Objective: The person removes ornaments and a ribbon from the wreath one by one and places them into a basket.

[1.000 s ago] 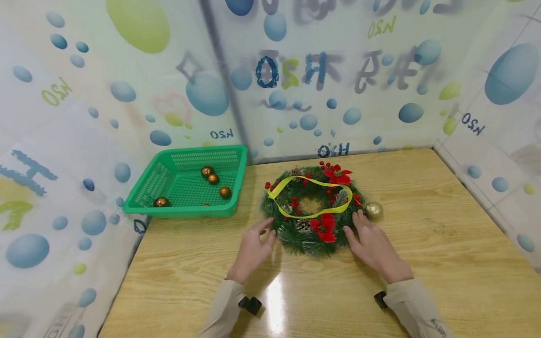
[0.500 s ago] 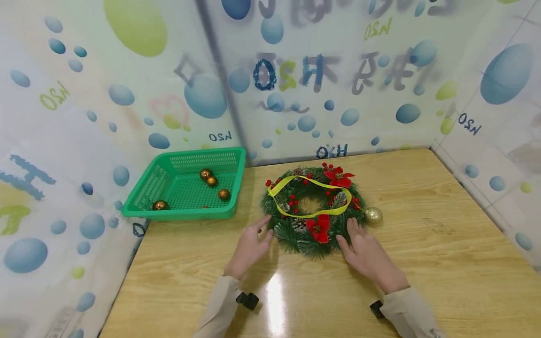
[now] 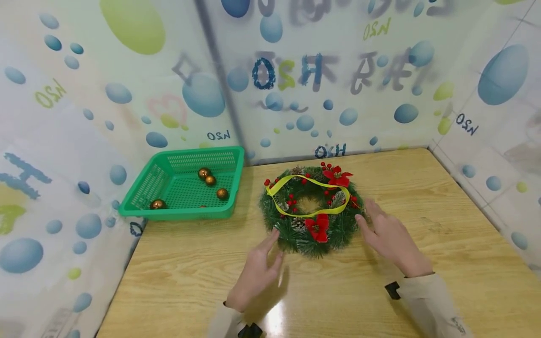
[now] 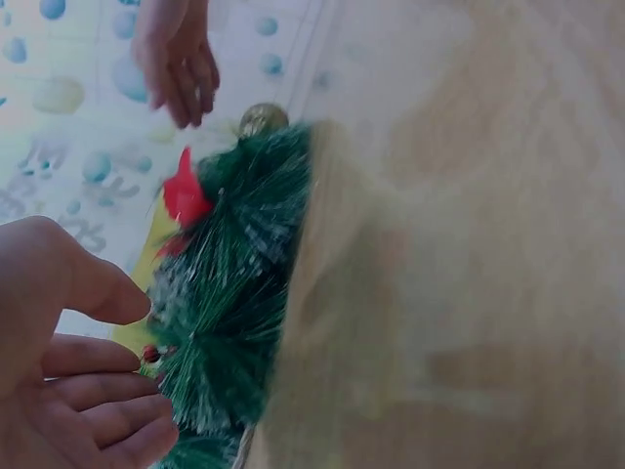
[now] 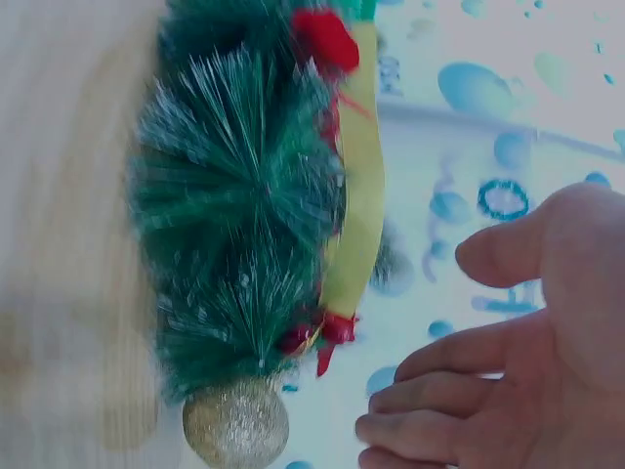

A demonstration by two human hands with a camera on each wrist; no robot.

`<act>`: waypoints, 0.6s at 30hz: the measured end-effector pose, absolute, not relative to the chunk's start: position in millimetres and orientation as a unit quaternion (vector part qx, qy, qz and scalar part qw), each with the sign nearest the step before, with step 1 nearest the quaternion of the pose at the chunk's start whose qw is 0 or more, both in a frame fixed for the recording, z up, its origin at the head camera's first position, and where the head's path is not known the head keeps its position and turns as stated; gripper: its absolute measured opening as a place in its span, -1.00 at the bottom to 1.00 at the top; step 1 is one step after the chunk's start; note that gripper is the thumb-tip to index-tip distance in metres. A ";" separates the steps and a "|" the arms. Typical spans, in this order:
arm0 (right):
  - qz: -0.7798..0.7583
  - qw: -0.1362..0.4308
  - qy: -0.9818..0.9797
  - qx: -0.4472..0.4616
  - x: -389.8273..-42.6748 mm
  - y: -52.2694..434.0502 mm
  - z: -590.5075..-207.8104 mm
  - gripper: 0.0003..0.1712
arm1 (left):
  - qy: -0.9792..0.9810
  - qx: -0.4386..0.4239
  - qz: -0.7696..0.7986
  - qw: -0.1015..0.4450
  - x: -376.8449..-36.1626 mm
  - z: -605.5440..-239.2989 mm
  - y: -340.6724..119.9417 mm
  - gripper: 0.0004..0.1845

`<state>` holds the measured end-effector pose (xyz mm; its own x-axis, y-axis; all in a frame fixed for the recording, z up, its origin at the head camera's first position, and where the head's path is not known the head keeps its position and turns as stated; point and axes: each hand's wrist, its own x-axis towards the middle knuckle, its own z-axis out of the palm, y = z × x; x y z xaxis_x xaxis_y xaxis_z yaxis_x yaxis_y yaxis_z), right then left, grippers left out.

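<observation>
A green wreath [image 3: 338, 232] with red poinsettias, berries and pine cones lies flat on the table. A yellow ribbon [image 3: 304, 215] loops over its top. At the wreath's front left is my left hand [image 3: 255, 274], fingers extended, fingertips right at the needles in the head view. My right hand [image 3: 393, 239] hovers by the right side with its fingers spread and nothing in them. A gold glitter ball [image 5: 236, 425] hangs at the wreath's edge in the right wrist view; in the head view the right hand hides it.
A green plastic basket [image 3: 177, 215] stands at the back left of the wooden table [image 3: 190, 263]. Several bronze balls [image 3: 204, 173] lie in it. A patterned wall covering [image 3: 304, 108] closes off the back and sides.
My right hand has moved right, away from the wreath's front and over the gold ball. The left hand has drawn back toward the front edge. The wreath stays nearly in place.
</observation>
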<state>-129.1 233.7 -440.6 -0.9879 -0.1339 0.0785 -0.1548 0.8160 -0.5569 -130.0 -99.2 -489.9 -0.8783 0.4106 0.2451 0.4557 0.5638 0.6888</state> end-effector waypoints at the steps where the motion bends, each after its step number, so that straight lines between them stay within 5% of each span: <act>1: 0.294 0.010 -0.953 0.074 -133.3 236.9 -440.0 -0.18 | -0.883 -0.247 -0.399 0.017 -126.3 -490.9 -96.8 -0.37; 10: 0.304 -0.064 -0.947 0.083 -180.2 248.9 -456.8 -0.22 | -0.878 -0.257 -0.403 -0.010 -112.6 -500.9 -85.4 -0.33; 18: 0.315 -0.075 -0.942 0.089 -201.8 253.1 -468.1 -0.19 | -0.885 -0.271 -0.377 -0.026 -112.9 -501.9 -80.1 -0.29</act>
<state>-201.8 253.1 -468.1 -0.9730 -0.2145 -0.0854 -0.1200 0.7859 -0.6065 -112.9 -80.1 -501.9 -0.8521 0.4989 0.1580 0.4597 0.5694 0.6815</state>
